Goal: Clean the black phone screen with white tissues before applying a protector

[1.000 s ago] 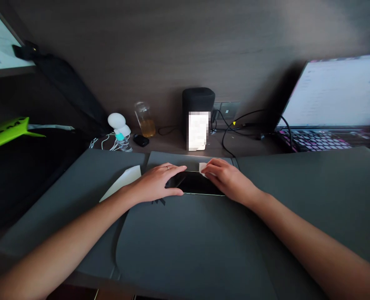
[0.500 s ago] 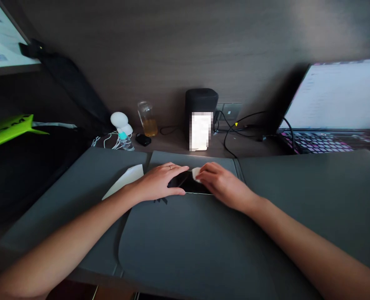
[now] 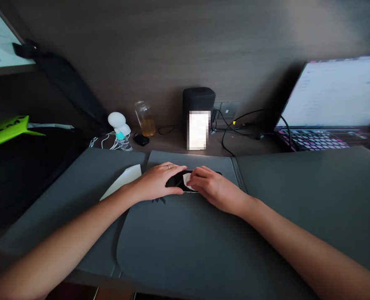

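Observation:
A smartphone (image 3: 174,181) with a dark screen lies flat on the grey desk mat (image 3: 185,233). My left hand (image 3: 155,181) grips its left end, thumb along the near edge and fingers along the far edge. Between the closed fingers of my right hand (image 3: 214,185) is a small white wipe (image 3: 186,179), pressed on the middle of the screen. That hand hides much of the phone's right half. Partly behind my left wrist lies a sheet of white paper (image 3: 122,180).
At the back stand a black speaker (image 3: 199,98), a glass bottle (image 3: 147,125) with amber liquid, a small clear bottle (image 3: 124,142) with a teal cap and a white round device (image 3: 116,120). Black cables (image 3: 224,139) run toward an open laptop (image 3: 331,96) on the right.
My right hand has slid left along the screen with the wipe, uncovering the phone's far right corner. My left hand keeps its grip. The whole view has shifted slightly.

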Action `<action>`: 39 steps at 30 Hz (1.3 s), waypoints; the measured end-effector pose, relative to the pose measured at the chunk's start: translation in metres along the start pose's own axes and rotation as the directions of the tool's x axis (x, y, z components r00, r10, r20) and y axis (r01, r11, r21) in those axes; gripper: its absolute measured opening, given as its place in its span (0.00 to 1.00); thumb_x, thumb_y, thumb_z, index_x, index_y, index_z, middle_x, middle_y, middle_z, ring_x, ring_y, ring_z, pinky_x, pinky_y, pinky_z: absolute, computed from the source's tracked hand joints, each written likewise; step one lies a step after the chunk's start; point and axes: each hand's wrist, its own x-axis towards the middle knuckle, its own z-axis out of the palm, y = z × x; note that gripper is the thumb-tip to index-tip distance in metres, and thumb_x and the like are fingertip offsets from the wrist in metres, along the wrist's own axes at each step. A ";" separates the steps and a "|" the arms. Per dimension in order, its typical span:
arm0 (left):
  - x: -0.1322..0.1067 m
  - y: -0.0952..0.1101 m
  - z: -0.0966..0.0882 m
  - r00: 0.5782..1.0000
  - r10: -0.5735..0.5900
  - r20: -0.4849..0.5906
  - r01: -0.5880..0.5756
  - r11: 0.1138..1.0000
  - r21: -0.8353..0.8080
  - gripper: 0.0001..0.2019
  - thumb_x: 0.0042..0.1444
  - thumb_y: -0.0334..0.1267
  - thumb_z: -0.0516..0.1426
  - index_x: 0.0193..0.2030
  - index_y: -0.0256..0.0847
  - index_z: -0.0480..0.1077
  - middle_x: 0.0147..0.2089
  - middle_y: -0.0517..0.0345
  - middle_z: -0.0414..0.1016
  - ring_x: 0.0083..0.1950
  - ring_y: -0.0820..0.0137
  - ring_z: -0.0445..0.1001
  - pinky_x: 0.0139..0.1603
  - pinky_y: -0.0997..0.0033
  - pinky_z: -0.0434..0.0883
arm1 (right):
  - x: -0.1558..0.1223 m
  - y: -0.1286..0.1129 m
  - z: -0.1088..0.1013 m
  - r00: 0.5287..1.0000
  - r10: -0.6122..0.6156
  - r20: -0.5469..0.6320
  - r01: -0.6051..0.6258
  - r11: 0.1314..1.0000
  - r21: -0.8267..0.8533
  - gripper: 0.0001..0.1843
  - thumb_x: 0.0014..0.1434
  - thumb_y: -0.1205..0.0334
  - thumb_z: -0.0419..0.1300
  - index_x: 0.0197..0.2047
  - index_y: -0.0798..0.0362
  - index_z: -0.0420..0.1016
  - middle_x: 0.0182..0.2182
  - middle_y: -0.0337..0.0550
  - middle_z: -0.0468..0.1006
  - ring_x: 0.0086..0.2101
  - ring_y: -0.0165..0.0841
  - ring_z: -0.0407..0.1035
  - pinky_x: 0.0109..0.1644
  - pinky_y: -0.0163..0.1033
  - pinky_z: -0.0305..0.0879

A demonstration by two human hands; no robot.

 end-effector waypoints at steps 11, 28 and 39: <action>0.000 0.000 0.000 1.000 0.005 0.000 -0.005 1.000 0.003 0.31 0.60 0.49 0.61 0.67 0.45 0.58 0.62 0.52 0.70 0.63 0.58 0.65 0.61 0.60 0.66 | 0.001 0.000 -0.001 1.000 0.008 0.007 -0.008 1.000 -0.011 0.12 0.69 0.69 0.49 0.45 0.55 0.74 0.41 0.49 0.71 0.42 0.36 0.66 0.48 0.43 0.66; 0.001 0.002 0.000 1.000 -0.001 0.002 0.001 1.000 -0.007 0.30 0.60 0.49 0.61 0.67 0.48 0.59 0.62 0.53 0.70 0.63 0.57 0.66 0.61 0.57 0.66 | -0.001 -0.003 -0.002 0.991 0.101 -0.092 -0.106 0.993 -0.057 0.11 0.68 0.68 0.50 0.41 0.55 0.75 0.38 0.49 0.72 0.40 0.37 0.67 0.46 0.44 0.66; 0.001 0.000 0.003 1.000 0.000 0.005 0.000 1.000 -0.001 0.30 0.60 0.50 0.60 0.66 0.47 0.59 0.62 0.52 0.69 0.63 0.58 0.66 0.62 0.57 0.66 | -0.005 -0.001 -0.001 0.974 0.185 -0.132 -0.182 0.983 0.029 0.08 0.66 0.68 0.53 0.40 0.55 0.74 0.38 0.47 0.72 0.40 0.36 0.67 0.47 0.43 0.66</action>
